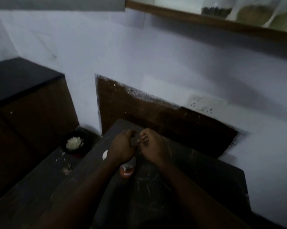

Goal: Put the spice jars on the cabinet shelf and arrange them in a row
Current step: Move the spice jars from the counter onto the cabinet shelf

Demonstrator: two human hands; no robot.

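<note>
Nearest, a red-filled spice jar stands upright on the dark scratched table, long axis vertical, pale cap end up, partly under the left wrist. Just beyond, the left hand pinches a small dark object in curled fingers, and the right hand curls its fingertips against it, though blur hides whether it grips. Farther left sits a dark bowl of white bits; high at the far right, blurred containers stand along the wooden shelf
</note>
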